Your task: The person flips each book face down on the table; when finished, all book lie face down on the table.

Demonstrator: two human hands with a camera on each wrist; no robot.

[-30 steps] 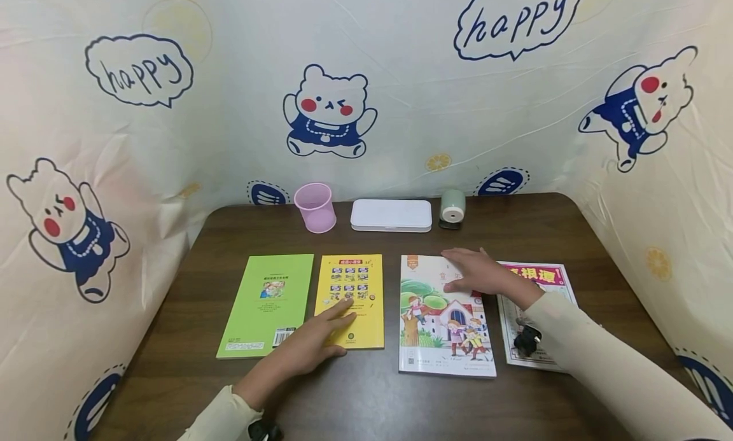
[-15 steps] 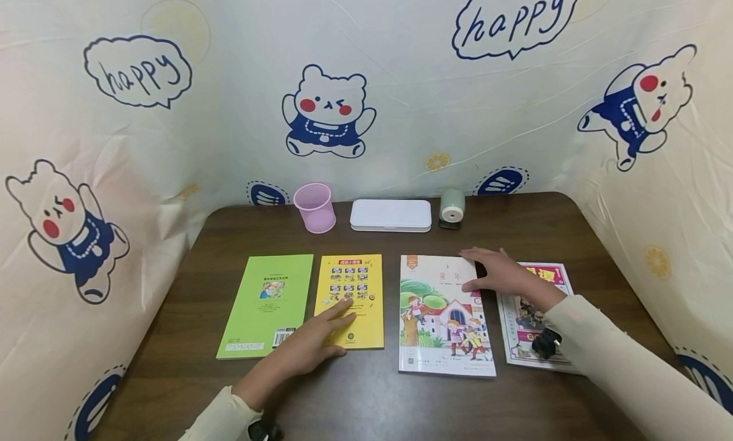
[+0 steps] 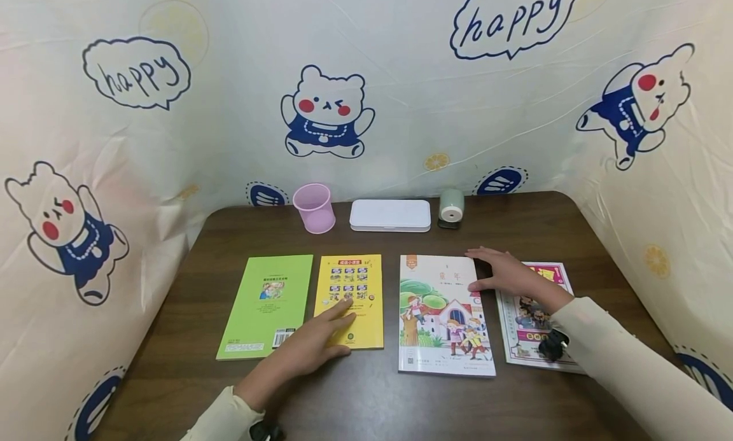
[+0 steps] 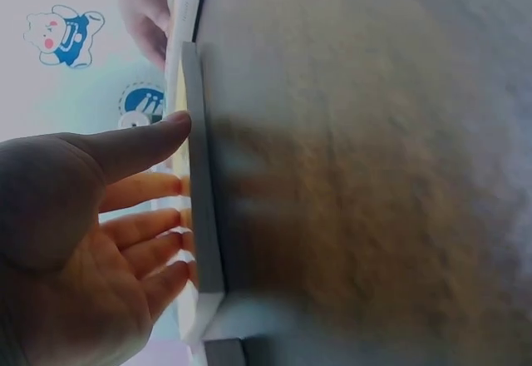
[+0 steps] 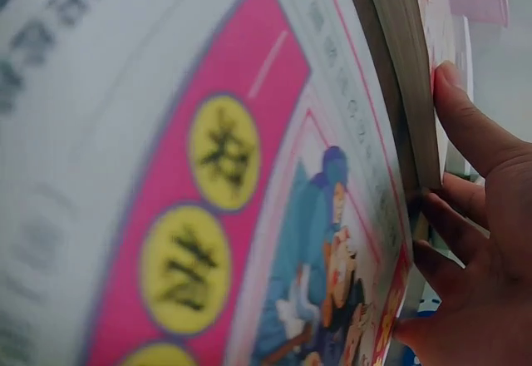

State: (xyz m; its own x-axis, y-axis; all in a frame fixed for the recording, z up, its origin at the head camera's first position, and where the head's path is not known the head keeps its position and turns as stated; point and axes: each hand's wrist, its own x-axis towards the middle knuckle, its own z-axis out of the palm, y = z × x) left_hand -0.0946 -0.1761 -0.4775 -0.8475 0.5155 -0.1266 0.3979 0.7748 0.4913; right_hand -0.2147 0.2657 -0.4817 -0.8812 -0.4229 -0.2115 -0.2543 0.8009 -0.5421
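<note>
My left hand (image 3: 306,342) rests on the lower left of a yellow book (image 3: 366,323), its fingers spread over the cover. In the left wrist view the thumb (image 4: 154,143) lies at the book's near edge. My right hand (image 3: 506,277) is at the upper right corner of a white illustrated book (image 3: 424,358), which lies flat. In the right wrist view its thumb (image 5: 461,108) touches the cover by the page edge (image 5: 407,75), with the other fingers loosely spread at the corner. Under the right wrist lies a magenta-and-white book (image 3: 518,342), partly hidden by the forearm.
A green book (image 3: 243,320) lies left of the yellow one. Along the table's back edge stand a pink cup (image 3: 314,212), a flat white case (image 3: 389,215) and a small green device (image 3: 452,205). Behind them hangs a printed cloth (image 3: 240,110).
My right hand has slid rightward from over the white book's cover to its right edge, uncovering the printed title. The left hand and the books stay in place.
</note>
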